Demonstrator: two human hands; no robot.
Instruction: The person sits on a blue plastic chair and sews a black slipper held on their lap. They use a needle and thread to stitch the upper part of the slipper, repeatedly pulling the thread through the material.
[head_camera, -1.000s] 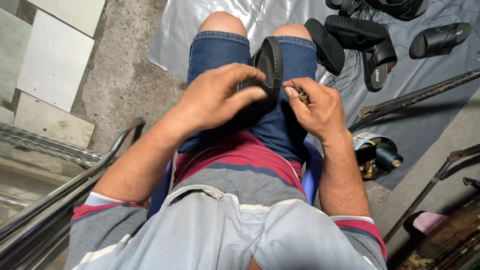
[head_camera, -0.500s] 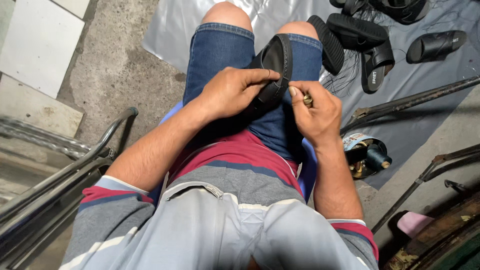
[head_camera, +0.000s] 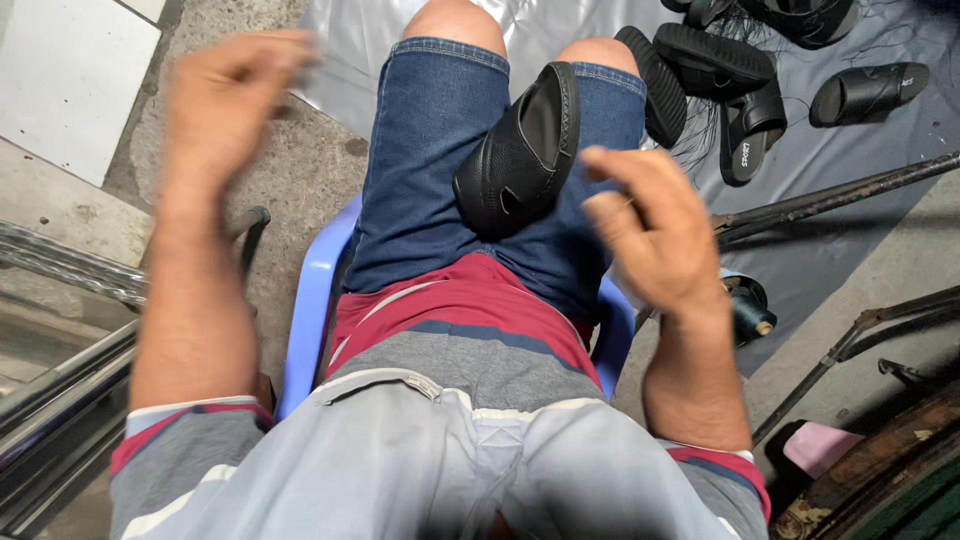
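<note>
- Black sandal (head_camera: 520, 150) lies on the lap, wedged between the two thighs of the denim shorts (head_camera: 420, 170), sole edge turned up, strapped upper facing the left thigh. Neither hand touches it.
- Right hand (head_camera: 655, 230) hovers just right of the sandal, above the right thigh; fingers curled in, thumb and forefinger pinched together. Too blurred to tell whether anything is held between them.
- Left hand (head_camera: 225, 100) raised well to the left, over the concrete floor (head_camera: 300, 170); motion-blurred, fingers loosely bent, grasping nothing visible.
- Person sits on a blue plastic chair (head_camera: 310, 310), wearing a grey-and-red striped shirt (head_camera: 470, 330).
- More black sandals (head_camera: 720, 70) lie scattered on a grey plastic sheet (head_camera: 850, 170) beyond the knees.
- Dark thread spool (head_camera: 748, 308) beside the chair on the right.
- Rusty metal bars (head_camera: 830, 195) cross at right; steel tubing (head_camera: 60, 390) at left.
</note>
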